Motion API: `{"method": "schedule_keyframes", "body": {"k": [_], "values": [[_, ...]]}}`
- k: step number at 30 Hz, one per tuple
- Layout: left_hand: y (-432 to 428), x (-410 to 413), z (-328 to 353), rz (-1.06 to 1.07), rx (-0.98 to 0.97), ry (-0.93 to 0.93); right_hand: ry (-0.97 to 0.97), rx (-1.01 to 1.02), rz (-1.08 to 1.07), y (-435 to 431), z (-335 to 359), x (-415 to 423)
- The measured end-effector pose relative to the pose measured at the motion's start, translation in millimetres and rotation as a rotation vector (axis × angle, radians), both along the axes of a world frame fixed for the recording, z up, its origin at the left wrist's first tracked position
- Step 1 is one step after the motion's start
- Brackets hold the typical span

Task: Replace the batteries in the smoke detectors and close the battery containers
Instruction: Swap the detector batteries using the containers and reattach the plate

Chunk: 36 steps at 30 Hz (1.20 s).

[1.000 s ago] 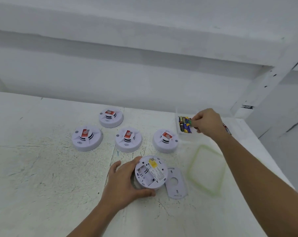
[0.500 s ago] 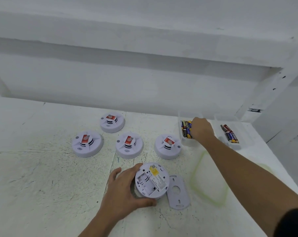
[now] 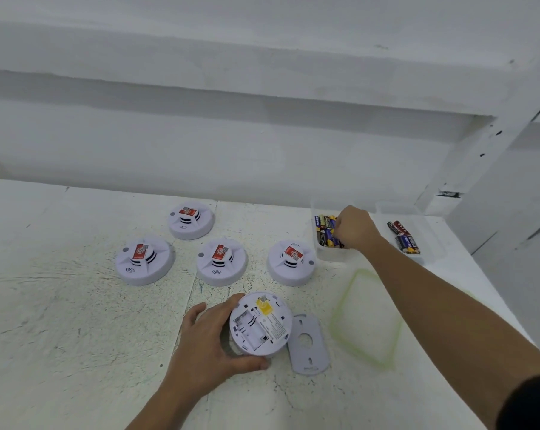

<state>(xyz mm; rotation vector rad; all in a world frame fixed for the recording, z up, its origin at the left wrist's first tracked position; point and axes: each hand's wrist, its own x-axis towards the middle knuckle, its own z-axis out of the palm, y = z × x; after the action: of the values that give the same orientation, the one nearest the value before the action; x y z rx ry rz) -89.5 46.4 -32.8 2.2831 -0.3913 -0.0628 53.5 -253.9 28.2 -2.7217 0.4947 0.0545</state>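
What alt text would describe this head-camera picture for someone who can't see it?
A person's left hand holds an opened smoke detector on a white table while the right hand reaches into a tub of batteries. Four more detectors sit behind it.

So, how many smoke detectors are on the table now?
5. The back detector stands alone; the left detector, middle detector and right detector form a row; the left hand grips the overturned detector in front. None looks hidden.

Nothing legible (detector labels (image 3: 141, 251) blurred)
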Motion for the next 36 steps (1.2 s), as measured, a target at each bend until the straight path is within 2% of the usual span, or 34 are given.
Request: {"method": "schedule_keyframes", "body": {"k": [5, 8, 10, 12, 16, 24, 32, 36], "values": [[-5, -4, 12, 0.032, -0.026, 0.029, -0.313, 0.383, -0.030, -30, 19, -11], [-6, -4, 13, 0.046, -0.027, 0.049, -0.455, 0.336, -0.140, -64, 25, -13], [-8, -4, 14, 0.044, -0.042, 0.046, -0.399, 0.236, -0.194, -87, 23, -14], [-9, -4, 15, 0.046, -0.052, 0.040, -0.265, 0.162, -0.206, -106, 18, -16], [-9, -2, 7, 0.069, -0.030, 0.078, -0.064, 0.029, -0.151, -127, 2, -11], [-10, -4, 7, 0.121, -0.029, 0.142, 0.045, -0.122, -0.056, -132, -16, 3], [-12, -6, 11, 0.153, -0.035, 0.149, 0.015, -0.093, -0.050, -135, -20, 9], [-11, -7, 8, 0.154, -0.030, 0.158, -0.114, 0.023, -0.111, -137, -8, 3]]}}
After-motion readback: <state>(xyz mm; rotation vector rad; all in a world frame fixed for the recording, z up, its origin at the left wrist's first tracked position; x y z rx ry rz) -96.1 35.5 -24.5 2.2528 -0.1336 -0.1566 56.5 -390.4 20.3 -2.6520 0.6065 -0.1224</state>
